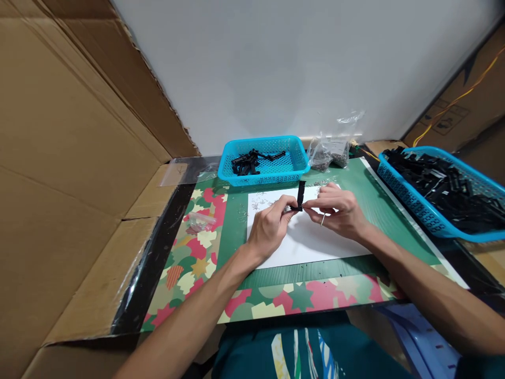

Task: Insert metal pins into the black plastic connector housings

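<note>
Both my hands meet over a white sheet of paper on a green mat. My left hand is closed, its thumb and fingers pinching the lower end of a small black plastic strip that stands upright. My right hand is also closed, fingertips pressed against the same strip from the right; a ring shows on one finger. Tiny silvery parts lie scattered on the paper just behind my left hand.
A small blue basket with a few black parts stands behind the paper. A larger blue basket full of black parts sits at right. Clear plastic bags lie between them. Cardboard walls rise at left.
</note>
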### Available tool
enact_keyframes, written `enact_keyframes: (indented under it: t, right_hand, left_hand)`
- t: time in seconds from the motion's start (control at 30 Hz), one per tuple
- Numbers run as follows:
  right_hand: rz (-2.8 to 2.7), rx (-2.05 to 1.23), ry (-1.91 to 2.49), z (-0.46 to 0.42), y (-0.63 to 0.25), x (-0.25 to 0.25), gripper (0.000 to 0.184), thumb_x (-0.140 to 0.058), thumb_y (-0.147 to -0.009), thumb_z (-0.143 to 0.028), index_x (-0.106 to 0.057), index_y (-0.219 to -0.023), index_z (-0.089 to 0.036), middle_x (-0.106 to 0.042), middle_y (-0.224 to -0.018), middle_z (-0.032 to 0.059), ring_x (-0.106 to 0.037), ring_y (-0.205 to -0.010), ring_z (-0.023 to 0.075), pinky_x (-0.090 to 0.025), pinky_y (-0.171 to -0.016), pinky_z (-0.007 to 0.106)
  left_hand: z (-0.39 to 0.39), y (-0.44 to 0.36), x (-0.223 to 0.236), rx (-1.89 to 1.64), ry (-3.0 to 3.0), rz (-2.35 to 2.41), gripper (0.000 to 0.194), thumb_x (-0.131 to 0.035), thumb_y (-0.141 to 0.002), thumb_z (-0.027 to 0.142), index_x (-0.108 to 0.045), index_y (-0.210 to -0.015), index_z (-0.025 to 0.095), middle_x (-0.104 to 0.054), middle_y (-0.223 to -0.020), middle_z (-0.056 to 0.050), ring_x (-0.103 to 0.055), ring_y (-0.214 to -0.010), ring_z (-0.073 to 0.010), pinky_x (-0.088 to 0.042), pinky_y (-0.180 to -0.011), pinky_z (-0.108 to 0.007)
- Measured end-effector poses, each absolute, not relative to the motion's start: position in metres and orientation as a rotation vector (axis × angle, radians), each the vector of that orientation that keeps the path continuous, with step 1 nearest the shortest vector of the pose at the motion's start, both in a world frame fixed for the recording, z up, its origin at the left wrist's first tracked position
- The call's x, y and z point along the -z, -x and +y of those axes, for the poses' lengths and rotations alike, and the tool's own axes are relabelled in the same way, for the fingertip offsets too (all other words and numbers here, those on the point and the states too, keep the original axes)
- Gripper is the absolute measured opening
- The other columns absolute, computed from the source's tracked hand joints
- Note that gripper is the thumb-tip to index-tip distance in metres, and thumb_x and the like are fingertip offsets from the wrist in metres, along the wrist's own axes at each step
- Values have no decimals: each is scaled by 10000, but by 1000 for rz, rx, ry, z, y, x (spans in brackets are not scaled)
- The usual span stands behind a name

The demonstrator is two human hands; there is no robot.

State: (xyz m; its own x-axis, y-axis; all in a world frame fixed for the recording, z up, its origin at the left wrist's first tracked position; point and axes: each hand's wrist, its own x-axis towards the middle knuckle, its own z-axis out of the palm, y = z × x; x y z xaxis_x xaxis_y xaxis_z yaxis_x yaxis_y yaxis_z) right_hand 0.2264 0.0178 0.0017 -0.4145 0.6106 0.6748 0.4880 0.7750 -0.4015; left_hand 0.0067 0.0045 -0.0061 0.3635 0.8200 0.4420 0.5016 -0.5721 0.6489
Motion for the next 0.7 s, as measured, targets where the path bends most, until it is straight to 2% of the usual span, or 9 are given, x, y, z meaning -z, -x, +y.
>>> enact_keyframes:
  t: [0.27, 0.47, 0.7]
  right_hand:
    - [-2166, -101, 765, 18, -229, -4, 195, -609, -965, -170, -755, -849, -224, -467, -530, -48, -396, -568, 140, -291, -653, 339]
    - [-2179, -104, 763, 18, -230, -3, 190, -609, -969, -168, -752, -855, -220, -464, -540, -46, -389, -575, 141, -295, -658, 340]
    - [-2217, -163, 785, 19, -232, -3, 225, -583, -1013, -214, -775, -897, -226, -458, -553, -33, -414, -601, 155, -303, -663, 344]
  left_hand:
    - [4, -7, 7, -1053, -2243, 1138, 187, -586, -978, 110, -597, -1103, 249, -693, -877, 33, -685, -762, -140, -453, -682, -241]
    - [5, -7, 8, -1047, -2201, 1154, 147, -591, -985, 146, -594, -1095, 243, -673, -827, 38, -663, -713, -138, -441, -641, -246]
    - [6, -5, 8, -1036, -2197, 1125, 189, -584, -969, 107, -595, -1093, 248, -708, -896, 31, -702, -789, -144, -481, -691, -245]
